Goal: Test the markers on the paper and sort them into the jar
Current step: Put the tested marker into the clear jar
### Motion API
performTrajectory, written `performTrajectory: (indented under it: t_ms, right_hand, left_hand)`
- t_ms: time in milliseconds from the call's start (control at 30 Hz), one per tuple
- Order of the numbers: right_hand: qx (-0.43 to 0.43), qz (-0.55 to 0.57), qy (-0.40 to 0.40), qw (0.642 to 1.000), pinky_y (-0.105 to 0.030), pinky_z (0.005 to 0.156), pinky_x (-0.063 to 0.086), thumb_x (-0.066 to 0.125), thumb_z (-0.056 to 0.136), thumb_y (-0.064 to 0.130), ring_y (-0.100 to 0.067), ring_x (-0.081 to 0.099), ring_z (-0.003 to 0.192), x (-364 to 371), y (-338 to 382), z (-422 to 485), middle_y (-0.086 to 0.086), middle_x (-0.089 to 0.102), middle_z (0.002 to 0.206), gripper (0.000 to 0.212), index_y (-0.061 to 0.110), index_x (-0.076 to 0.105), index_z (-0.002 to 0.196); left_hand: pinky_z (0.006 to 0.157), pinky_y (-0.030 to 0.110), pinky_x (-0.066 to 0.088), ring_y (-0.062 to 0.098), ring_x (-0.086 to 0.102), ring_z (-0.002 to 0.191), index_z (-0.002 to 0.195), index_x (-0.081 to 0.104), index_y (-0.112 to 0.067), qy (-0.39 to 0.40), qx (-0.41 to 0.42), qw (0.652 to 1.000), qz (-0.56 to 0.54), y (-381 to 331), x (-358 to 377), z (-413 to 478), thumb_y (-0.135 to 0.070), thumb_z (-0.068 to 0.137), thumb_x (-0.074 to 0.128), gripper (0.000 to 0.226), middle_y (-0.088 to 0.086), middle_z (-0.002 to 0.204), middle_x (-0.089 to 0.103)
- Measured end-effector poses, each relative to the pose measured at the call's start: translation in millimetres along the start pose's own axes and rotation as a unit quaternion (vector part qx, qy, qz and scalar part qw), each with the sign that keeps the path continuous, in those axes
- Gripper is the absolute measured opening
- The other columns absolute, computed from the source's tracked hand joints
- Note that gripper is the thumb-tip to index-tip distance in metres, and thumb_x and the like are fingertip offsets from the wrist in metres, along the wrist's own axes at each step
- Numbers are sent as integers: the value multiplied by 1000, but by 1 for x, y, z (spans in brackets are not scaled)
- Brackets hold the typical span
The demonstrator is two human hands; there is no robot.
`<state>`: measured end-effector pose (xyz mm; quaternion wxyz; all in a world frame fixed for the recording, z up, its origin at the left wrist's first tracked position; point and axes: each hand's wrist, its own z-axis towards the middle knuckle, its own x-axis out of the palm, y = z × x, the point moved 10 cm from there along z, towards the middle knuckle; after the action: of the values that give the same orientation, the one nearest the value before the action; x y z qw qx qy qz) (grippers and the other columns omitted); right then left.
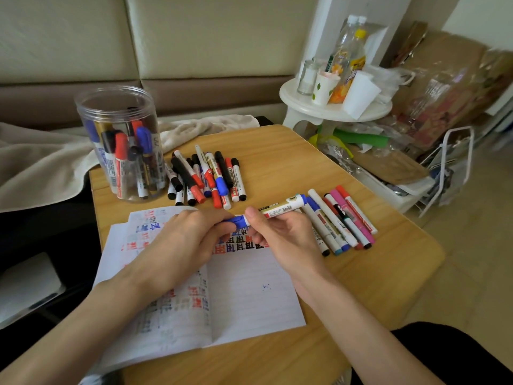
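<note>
blue-capped marker (277,211), white paper (249,287) with red, blue, black marks, clear jar (119,140).

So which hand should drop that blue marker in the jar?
Probably the left hand. The jar stands at the far left, on that side, and this hand grips the blue marker by its cap. The right hand would have to cross over.

I am seeing the jar (119,143) standing far left on the counter (291,162), a heap of markers (206,176) lying just right of it, a row of markers (341,220) at the right. The paper (249,287) is lying nearest me, my left hand (188,237) and right hand (283,232) holding one marker (280,208) above it.
</note>
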<state>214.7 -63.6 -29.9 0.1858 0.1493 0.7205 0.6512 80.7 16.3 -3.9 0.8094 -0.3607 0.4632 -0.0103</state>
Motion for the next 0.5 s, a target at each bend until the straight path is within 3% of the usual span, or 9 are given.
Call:
performTrajectory:
  t_ms: [100, 267, 400, 500]
  right_hand:
    - [3, -2, 0, 1000, -27, 77, 55, 78, 87, 45, -11, 69, 76, -2, -2, 1, -5, 77, 82, 34, 11, 79, 88]
    - [-17, -3, 7, 1000, -21, 73, 54, 77, 89, 40, -11, 71, 78, -7, 2, 0, -5, 78, 83, 25, 15, 80, 89]
    - [-26, -6, 20, 999, -27, 78, 54, 77, 90, 38, -15, 71, 81, -7, 0, 1, -8, 77, 86, 24, 15, 81, 92]
    - [-32, -7, 41, 999, -27, 79, 55, 76, 90, 37, -16, 70, 82, -6, 1, 1, -8, 77, 87, 24, 14, 81, 96]
  left_hand:
    - [68, 34, 46, 16, 59, 74, 92, 69, -21, 14, -5, 1000, -18, -1, 4, 2, -40, 105, 45, 33, -5, 75, 66]
    - [65, 29, 45, 16, 61, 72, 89, 69, -16, 37, -21, 996, -74, 4, 8, 6, -44, 99, 42, 40, -5, 73, 65]
    - [58, 16, 37, 9, 54, 61, 74, 62, -16, 67, -27, 993, -96, 3, 11, 6, -23, 106, 51, 35, -15, 64, 59]
    - [58, 14, 36, 7, 51, 58, 72, 59, -16, 97, -43, 989, -108, 4, 15, 5, -19, 106, 52, 35, -16, 62, 57]
